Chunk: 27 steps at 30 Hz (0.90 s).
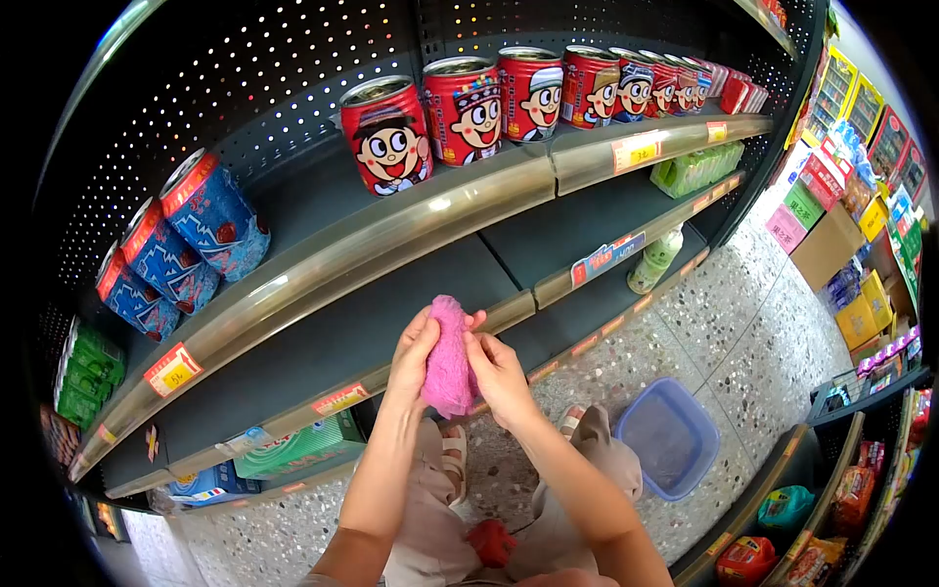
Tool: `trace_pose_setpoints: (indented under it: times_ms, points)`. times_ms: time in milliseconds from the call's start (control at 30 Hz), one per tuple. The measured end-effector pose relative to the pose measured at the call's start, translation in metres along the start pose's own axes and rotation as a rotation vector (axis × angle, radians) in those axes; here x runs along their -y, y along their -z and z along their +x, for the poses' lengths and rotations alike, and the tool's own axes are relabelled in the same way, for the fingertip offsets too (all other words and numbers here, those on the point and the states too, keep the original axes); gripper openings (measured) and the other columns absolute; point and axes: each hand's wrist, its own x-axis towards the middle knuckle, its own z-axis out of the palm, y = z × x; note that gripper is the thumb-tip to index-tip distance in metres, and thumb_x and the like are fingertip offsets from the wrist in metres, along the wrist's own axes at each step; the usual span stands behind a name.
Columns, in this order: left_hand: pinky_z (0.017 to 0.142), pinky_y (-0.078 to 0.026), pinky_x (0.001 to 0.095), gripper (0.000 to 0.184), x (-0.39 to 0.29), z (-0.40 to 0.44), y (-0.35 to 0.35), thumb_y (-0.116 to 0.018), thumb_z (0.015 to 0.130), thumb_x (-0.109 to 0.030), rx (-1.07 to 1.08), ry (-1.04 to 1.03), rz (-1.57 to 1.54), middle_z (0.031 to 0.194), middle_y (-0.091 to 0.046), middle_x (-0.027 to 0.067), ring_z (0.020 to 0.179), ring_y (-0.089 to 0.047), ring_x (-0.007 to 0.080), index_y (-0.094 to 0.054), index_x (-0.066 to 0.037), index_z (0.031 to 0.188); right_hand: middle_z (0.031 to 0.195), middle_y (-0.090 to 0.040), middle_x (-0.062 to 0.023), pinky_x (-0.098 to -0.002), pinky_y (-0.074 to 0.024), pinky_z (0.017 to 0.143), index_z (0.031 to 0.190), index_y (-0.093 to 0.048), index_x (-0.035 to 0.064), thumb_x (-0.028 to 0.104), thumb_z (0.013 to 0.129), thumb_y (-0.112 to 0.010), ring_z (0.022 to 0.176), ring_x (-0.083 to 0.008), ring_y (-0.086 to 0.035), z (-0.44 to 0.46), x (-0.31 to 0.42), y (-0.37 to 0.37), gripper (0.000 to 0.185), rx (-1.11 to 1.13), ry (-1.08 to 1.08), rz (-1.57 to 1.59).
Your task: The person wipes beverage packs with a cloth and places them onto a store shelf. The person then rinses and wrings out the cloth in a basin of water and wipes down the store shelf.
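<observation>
A bunched-up pink cloth [450, 357] is held between both hands in front of the shelves. My left hand [415, 354] grips its left side, thumb along the front. My right hand [497, 372] has its fingers closed on the cloth's right side. Behind the cloth runs a dark lower shelf [391, 318]. Above it, on the upper shelf, stand several red cans with cartoon faces [393, 147].
Blue cans [217, 217] stand at the upper shelf's left. A green-and-white bottle [655, 262] is on the bottom shelf. A blue plastic basin [667, 440] with water sits on the speckled floor [763, 333] to my right. Snack packets [784, 507] fill shelves at lower right.
</observation>
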Motion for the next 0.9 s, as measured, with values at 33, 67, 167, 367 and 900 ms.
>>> trace_pose_setpoints:
  times_ms: [33,67,167,367,900]
  points:
    - [0.098,-0.049,0.0391,0.033,-0.003,-0.001,-0.005,-0.062,0.095,-0.023,0.014,0.006,0.028,0.116,-0.066,0.017,0.12,-0.058,0.0284,-0.057,-0.002,0.119,0.08,-0.059,0.0013,-0.0228,-0.0423,0.07,0.092,-0.063,0.0,0.028,0.101,-0.054,0.075,-0.0056,-0.05,0.001,0.0,-0.002,0.031,-0.015,-0.003,0.025]
    - [0.097,-0.049,0.0382,0.033,-0.006,-0.003,-0.012,-0.063,0.094,-0.021,0.011,-0.012,0.137,0.114,-0.066,0.0163,0.118,-0.059,0.0272,-0.056,-0.001,0.119,0.08,-0.061,-0.0003,-0.0239,-0.0432,0.07,0.093,-0.063,-0.0005,0.028,0.101,-0.053,0.076,-0.0065,-0.051,0.001,0.001,-0.003,0.031,-0.031,-0.004,0.05]
    - [0.094,-0.051,0.0364,0.034,-0.014,-0.003,-0.028,-0.064,0.093,-0.018,-0.028,-0.079,0.439,0.107,-0.067,0.0147,0.11,-0.063,0.0244,-0.055,-0.001,0.121,0.085,-0.066,-0.0075,-0.0283,-0.0463,0.074,0.097,-0.063,-0.0019,0.028,0.1,-0.052,0.08,-0.0127,-0.059,0.008,-0.004,-0.003,0.032,-0.042,0.058,-0.051]
    - [0.079,-0.051,0.0309,0.024,-0.063,0.018,-0.014,-0.063,0.091,-0.009,-0.2,-0.377,1.277,0.102,-0.066,0.0092,0.085,-0.064,0.0152,-0.062,-0.001,0.114,0.096,-0.066,-0.0179,-0.0394,-0.0503,0.08,0.103,-0.063,-0.001,0.024,0.092,-0.06,0.091,-0.0326,-0.065,0.011,-0.001,0.009,0.027,-0.079,0.297,-0.599]
    - [0.089,-0.045,0.0333,0.031,-0.022,0.094,0.03,-0.061,0.09,-0.011,0.528,0.032,1.533,0.115,-0.056,0.0119,0.103,-0.056,0.0267,-0.066,-0.011,0.121,0.082,-0.068,-0.0188,-0.0442,-0.0559,0.064,0.091,-0.064,-0.0016,0.006,0.076,-0.062,0.074,-0.0352,-0.07,0.016,0.003,0.024,0.017,-0.092,0.197,-1.3]
